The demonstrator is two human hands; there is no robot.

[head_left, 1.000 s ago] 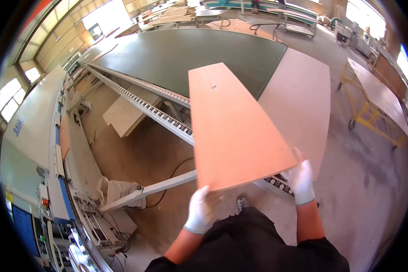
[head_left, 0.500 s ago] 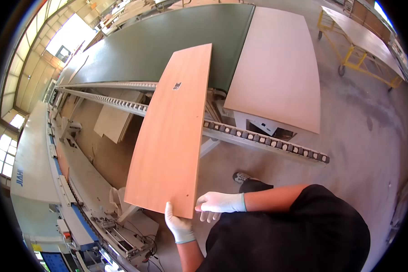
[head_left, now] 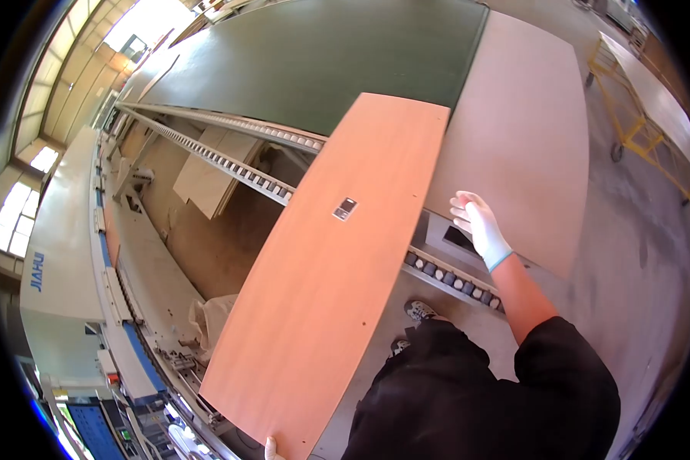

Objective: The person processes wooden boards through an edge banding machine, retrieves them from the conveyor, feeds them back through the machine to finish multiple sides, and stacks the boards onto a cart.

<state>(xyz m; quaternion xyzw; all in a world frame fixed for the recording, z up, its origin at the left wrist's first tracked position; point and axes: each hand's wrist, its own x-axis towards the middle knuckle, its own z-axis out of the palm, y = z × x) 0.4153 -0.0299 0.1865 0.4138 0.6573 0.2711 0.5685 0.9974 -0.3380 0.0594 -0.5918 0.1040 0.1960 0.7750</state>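
A long orange wood-grain panel (head_left: 322, 284) with a small label and a few small holes slants across the middle, its far end over the edge of the green belt (head_left: 314, 61). At the bottom, my left hand (head_left: 273, 449) grips the panel's near edge; only the thumb side shows. To the right of the panel, my right hand (head_left: 479, 226) is raised in a white glove, apart from the panel, fingers partly spread and nothing in them. Beneath that hand lies a large pale panel (head_left: 525, 130).
Roller rails (head_left: 222, 162) run below the belt, with one stretch (head_left: 452, 282) beside my legs. A long machine (head_left: 69, 245) stands at the left. Boards (head_left: 211, 176) lie low behind the rail. A yellow-framed cart (head_left: 644, 123) stands at the right.
The orange panel has shifted right and nearer, its near end lower in view. My right hand has moved up and right, away from the panel's near end. My left hand is lower.
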